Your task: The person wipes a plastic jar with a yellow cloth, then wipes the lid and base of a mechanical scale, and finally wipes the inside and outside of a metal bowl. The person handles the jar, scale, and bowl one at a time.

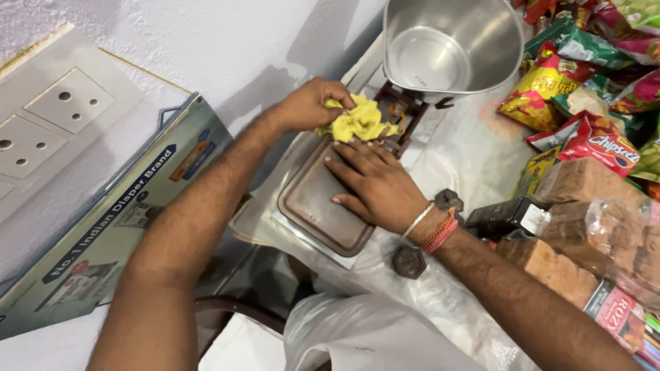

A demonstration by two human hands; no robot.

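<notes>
- Cloth [359,121], yellow and crumpled, bunched in left hand [311,104], fingers curled tight round its near edge; pressed against far end of scale plate [317,206], just ahead of right fingertips.
- Left of that grip: slanted printed carton [103,227] leaning on white wall, socket panel [51,113] above it.
- Under the grip: flat brown plate, rounded corners, lying on plastic-covered counter [467,151].
- Right hand [375,185] laid flat and spread on plate, palm down, gripping nothing; fingertips close to cloth, touching or not cannot tell. Bangle and red thread [433,230] at wrist.
- Just beyond cloth: dark scale frame [402,117], partly hidden by it.
- Farther on, above frame: steel pan [447,48], shiny and empty.
- Beside right wrist: two dark hexagonal weights, one [449,200] just past it, one [408,262] just short of it, both on plastic.
- Right of wrist: dark box [505,216], then wrapped loaves [598,227] close to forearm.
- Far right, well away from both hands: heap of bright snack packets [584,82].
</notes>
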